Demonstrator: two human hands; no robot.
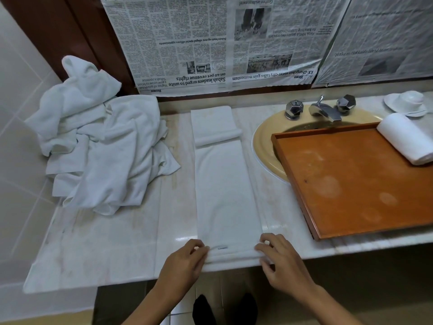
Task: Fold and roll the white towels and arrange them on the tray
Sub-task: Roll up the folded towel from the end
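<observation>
Near edge of pale marble bench (112, 242): left hand (185, 256), right hand (278, 259) pinching corners of long white folded towel (222, 184)
Towel axis: straight ahead, away from both hands, equally near

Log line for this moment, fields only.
stage: rolling | left hand: grips folded towel, near end | right hand: same | tray: one rolled towel | pile: unfolded

Marble tabletop (131, 242): folded towel strip (222, 184) from front edge to back, crumpled towel pile (100, 146) back-left, wooden tray (351, 179) right over the sink (264, 146), saucer (405, 103) back-right corner.
</observation>
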